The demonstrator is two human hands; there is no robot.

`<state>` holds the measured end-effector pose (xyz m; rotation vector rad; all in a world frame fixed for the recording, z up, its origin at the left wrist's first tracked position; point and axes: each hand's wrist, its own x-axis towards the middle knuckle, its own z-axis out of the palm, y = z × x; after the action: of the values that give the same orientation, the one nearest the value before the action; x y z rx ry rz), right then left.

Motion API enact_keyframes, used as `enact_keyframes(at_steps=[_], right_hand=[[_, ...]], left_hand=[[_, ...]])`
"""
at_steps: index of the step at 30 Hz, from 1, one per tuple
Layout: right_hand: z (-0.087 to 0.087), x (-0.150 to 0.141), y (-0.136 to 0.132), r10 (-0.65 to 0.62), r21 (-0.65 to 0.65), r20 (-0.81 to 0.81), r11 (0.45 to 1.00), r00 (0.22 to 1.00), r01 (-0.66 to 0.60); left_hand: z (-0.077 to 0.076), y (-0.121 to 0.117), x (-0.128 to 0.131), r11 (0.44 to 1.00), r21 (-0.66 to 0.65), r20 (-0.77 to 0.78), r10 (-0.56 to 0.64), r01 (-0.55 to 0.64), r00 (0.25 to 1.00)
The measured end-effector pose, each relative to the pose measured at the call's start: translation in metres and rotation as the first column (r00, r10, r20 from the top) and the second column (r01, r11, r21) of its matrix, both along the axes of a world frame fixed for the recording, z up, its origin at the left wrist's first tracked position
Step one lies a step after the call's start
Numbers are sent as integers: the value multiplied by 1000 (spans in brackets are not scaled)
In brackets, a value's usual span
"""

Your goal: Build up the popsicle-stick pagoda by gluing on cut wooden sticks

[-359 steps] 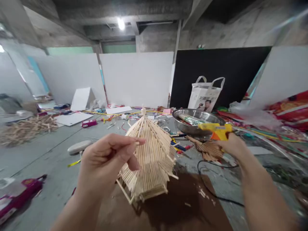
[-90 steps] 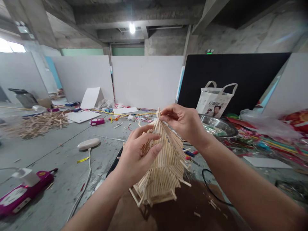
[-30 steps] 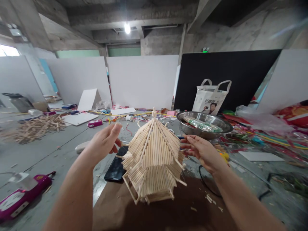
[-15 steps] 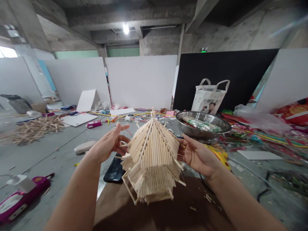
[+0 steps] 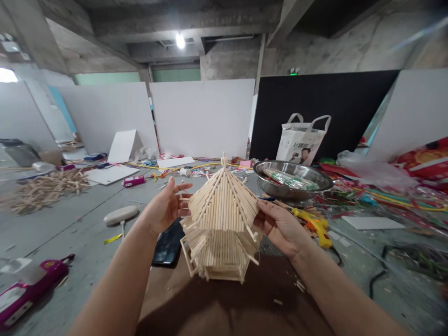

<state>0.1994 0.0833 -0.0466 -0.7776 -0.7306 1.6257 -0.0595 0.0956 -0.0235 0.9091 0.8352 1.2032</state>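
A pavilion model [image 5: 224,210] made of pale wooden sticks, with a pointed upper roof and a lower roof tier, is between my hands above a brown surface [image 5: 224,303]. My right hand [image 5: 280,226] grips the right edge of the upper roof, thumb in front and fingers partly hidden. On the other side, my left hand [image 5: 168,205] supports the model at its left edge. Its thumb points up and some fingertips are hidden behind the sticks. A dark phone [image 5: 167,245] lies under my left wrist, left of the model.
A steel basin [image 5: 294,179] with wrapped bundles stands behind to the right, near a yellow glue gun [image 5: 317,226]. Loose sticks [image 5: 51,186] are piled at left. A magenta power strip [image 5: 33,289] lies at front left, and a white tote bag [image 5: 301,142] stands behind the basin.
The model has tilted and turned slightly between my hands, so its lower front opening shows more. My right hand has closed more on the roof edge. The view has shifted slightly.
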Motion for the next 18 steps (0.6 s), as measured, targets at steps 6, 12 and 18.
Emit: enact_keyframes(at_steps=[6,12,18], right_hand=[[-1,-2,-11,2,77,-16,997,1000,-1],[-3,3,-19,19,49,230,998,973,-31],[-1,19,-23,-2,65,486,997,874,-34]], left_hand=[[-9,12,-2,997,-50,221,-38,51,975],[-12,14,-2,994,-88,298,-41,70,954],[-11,15,-8,992,-66,-11,112,-112,994]])
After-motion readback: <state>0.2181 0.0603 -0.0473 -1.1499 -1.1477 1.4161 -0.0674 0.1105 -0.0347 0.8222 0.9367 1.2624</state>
